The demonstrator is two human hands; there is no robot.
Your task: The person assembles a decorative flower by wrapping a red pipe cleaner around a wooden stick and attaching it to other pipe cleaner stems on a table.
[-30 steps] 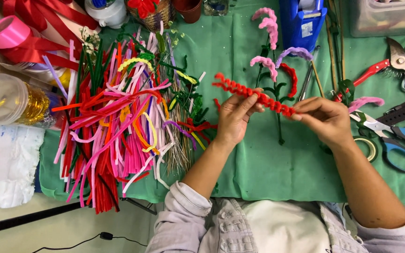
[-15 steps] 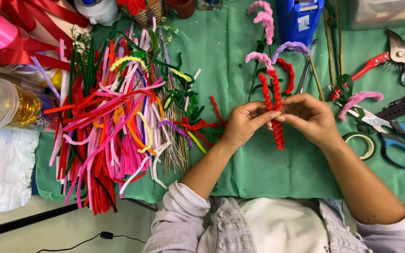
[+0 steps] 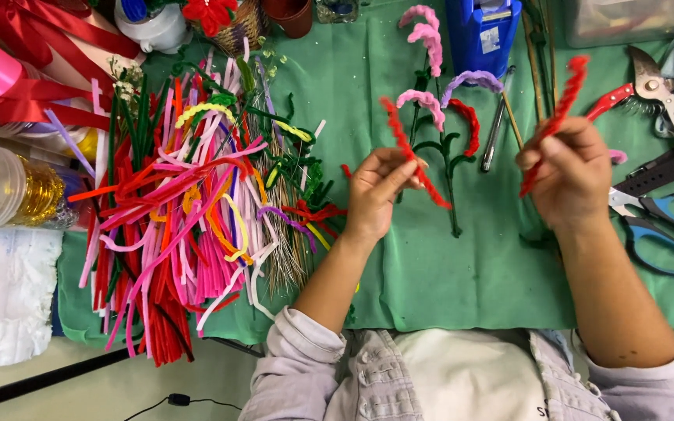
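My left hand [image 3: 380,191] pinches a short twisted red pipe cleaner piece [image 3: 411,152] above the green cloth [image 3: 462,281]. My right hand [image 3: 567,175] grips a second twisted red piece [image 3: 559,109], which points up and to the right. The two hands are apart, roughly a hand's width between them. Between them on the cloth lie finished pipe cleaner flowers [image 3: 438,117] with pink, purple and red curled heads on green stems.
A big heap of coloured pipe cleaners [image 3: 189,210] covers the left of the cloth. Blue-handled scissors [image 3: 661,234] and red-handled pruners [image 3: 649,86] lie at the right. A blue box [image 3: 481,31] stands at the back; red ribbon [image 3: 33,47], a gold wire spool [image 3: 9,187].
One second ago both hands held one long twisted red piece. They brought it together at the middle, and now each hand holds a separate red piece, moved apart.
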